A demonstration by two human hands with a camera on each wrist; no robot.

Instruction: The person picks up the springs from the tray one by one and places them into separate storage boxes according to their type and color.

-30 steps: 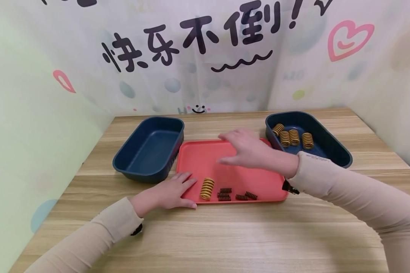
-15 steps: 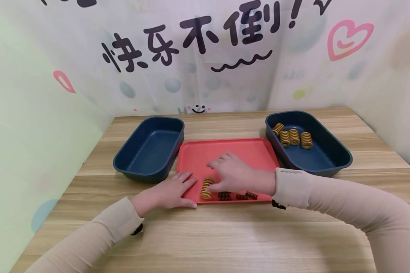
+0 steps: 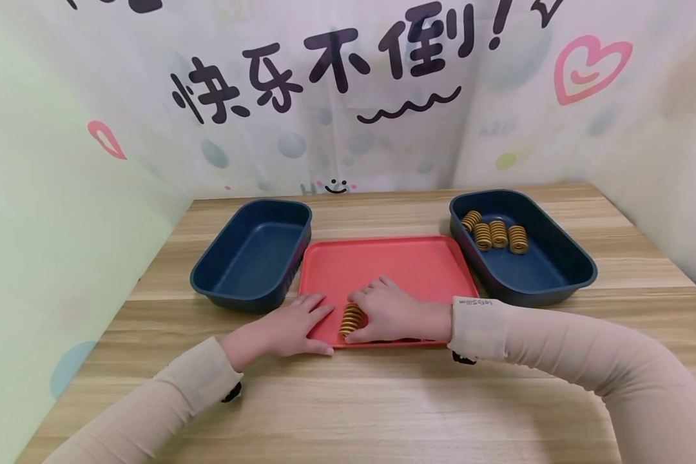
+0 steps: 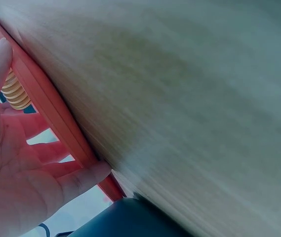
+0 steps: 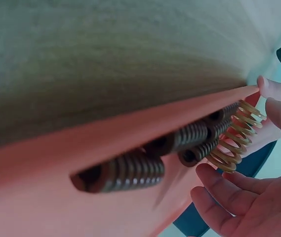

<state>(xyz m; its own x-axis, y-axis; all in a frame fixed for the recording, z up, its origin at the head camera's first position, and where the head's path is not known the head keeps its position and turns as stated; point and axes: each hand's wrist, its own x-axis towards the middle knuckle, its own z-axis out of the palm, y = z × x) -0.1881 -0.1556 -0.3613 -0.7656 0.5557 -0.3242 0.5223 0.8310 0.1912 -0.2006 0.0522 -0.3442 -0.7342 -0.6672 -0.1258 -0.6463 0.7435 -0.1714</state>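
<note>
A red tray [image 3: 394, 264] lies in the middle of the wooden table. One yellow spring [image 3: 350, 320] stands near the tray's front edge, and my right hand [image 3: 367, 316] curls round it, index finger behind and thumb in front. In the right wrist view the yellow spring [image 5: 234, 136] sits between my fingers [image 5: 219, 187], with dark small springs [image 5: 125, 173] lying beside it on the tray. In the head view my right wrist hides most of those dark springs. My left hand [image 3: 292, 328] rests flat on the tray's front left corner; the left wrist view shows its fingers [image 4: 81, 180] over the rim [image 4: 46, 113].
An empty dark blue bin [image 3: 209, 287] sits left of the tray. A second blue bin [image 3: 562, 283] on the right holds several yellow springs [image 3: 495, 235]. Patterned walls close in the back and both sides. Bare wood [image 3: 383, 399] runs along the front.
My right hand came from the tray's far right corner down to the front edge and closed its fingers around the yellow spring. The left hand stayed on the tray corner.
</note>
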